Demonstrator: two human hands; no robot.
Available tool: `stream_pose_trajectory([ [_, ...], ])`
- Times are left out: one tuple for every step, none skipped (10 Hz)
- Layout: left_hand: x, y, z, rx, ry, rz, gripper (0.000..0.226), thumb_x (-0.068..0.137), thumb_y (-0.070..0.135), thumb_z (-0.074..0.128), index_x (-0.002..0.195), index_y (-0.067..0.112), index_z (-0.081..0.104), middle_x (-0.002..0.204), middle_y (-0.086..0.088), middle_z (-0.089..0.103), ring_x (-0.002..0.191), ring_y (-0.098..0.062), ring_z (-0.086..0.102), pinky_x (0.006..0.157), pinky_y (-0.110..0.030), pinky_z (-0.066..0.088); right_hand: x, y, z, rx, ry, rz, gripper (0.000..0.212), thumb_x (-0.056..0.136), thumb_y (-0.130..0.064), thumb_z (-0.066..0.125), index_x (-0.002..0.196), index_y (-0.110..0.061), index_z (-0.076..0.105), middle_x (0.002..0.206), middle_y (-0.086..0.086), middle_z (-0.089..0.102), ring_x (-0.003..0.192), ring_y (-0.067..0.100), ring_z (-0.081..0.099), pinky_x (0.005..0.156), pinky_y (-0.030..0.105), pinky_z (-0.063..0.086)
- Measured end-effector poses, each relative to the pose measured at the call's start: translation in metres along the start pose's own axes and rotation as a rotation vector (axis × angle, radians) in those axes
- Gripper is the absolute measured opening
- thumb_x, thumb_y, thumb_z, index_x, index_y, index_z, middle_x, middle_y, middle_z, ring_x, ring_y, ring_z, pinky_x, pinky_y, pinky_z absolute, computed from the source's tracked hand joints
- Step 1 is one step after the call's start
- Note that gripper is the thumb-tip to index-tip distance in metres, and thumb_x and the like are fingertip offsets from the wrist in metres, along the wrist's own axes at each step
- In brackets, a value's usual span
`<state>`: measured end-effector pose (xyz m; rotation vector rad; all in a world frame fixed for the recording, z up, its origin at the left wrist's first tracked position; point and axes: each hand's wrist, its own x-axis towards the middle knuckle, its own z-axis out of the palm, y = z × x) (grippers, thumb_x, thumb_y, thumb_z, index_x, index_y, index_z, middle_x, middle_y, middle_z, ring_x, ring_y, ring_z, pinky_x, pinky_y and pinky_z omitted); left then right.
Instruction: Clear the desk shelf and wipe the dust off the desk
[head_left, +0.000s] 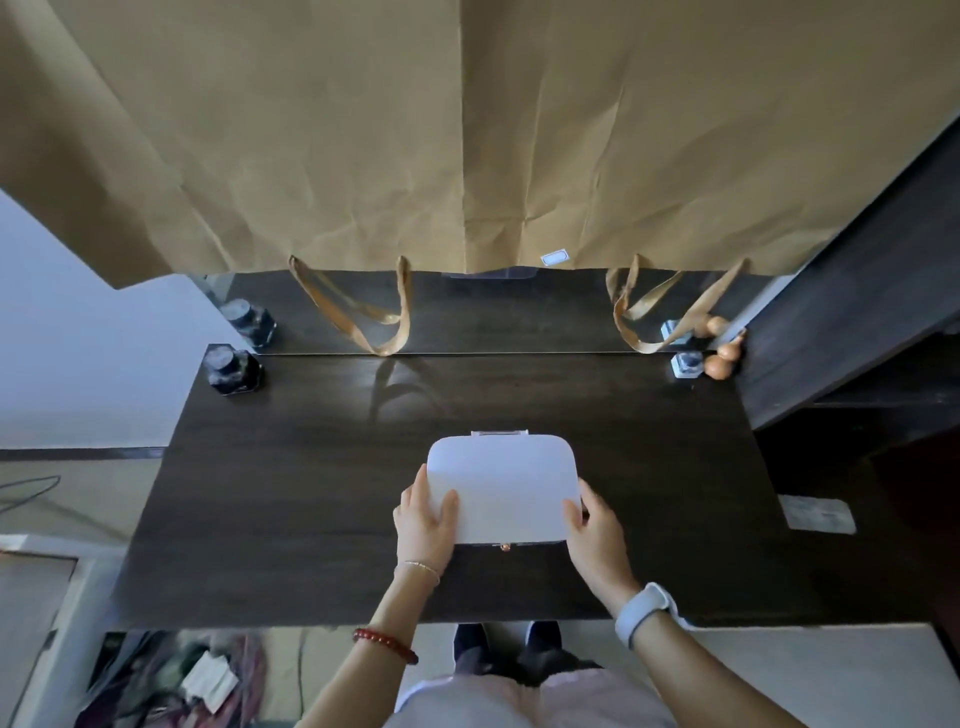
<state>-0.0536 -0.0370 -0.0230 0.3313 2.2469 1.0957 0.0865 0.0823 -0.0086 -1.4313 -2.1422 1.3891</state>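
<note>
A white rounded box (506, 486) with a small clear latch on its far edge lies on the dark wooden desk (311, 493), near the front middle. My left hand (423, 519) grips its left near corner, thumb on the lid. My right hand (595, 525) grips the right near corner the same way. A dark ink bottle (231, 370) stands at the desk's back left. A small pale bottle (687, 365) and a wooden gourd (723, 361) stand at the back right.
A mirror strip (519, 317) along the back repeats the bottles. Big brown paper bags (467, 130) hang above it, handles dangling. A dark shelf unit (857, 322) flanks the right side. A white label (818, 514) is stuck at the desk's right edge. Clutter lies on the floor at lower left.
</note>
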Motion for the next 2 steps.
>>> stream_pose_trajectory([
  [0.0018, -0.0010, -0.0014, 0.033, -0.002, 0.026, 0.051, 0.092, 0.019, 0.048, 0.140, 0.014, 0.031, 0.132, -0.018, 0.041, 0.119, -0.034, 0.033, 0.104, -0.041, 0.028, -0.0033, 0.0027, 0.0016, -0.011, -0.020, 0.035, 0.037, 0.096, -0.015, 0.042, 0.131, -0.003, 0.045, 0.130, 0.009, 0.053, 0.117, 0.020, 0.050, 0.088, 0.019, 0.035],
  [0.0030, -0.0047, -0.0001, 0.025, 0.017, 0.035, 0.050, 0.092, 0.020, 0.047, 0.140, 0.016, 0.030, 0.132, -0.018, 0.041, 0.119, -0.033, 0.033, 0.104, -0.041, 0.027, 0.0027, 0.0072, 0.0025, -0.003, -0.043, 0.077, 0.041, 0.096, -0.018, 0.041, 0.136, -0.009, 0.040, 0.137, 0.008, 0.048, 0.126, 0.021, 0.045, 0.095, 0.022, 0.035],
])
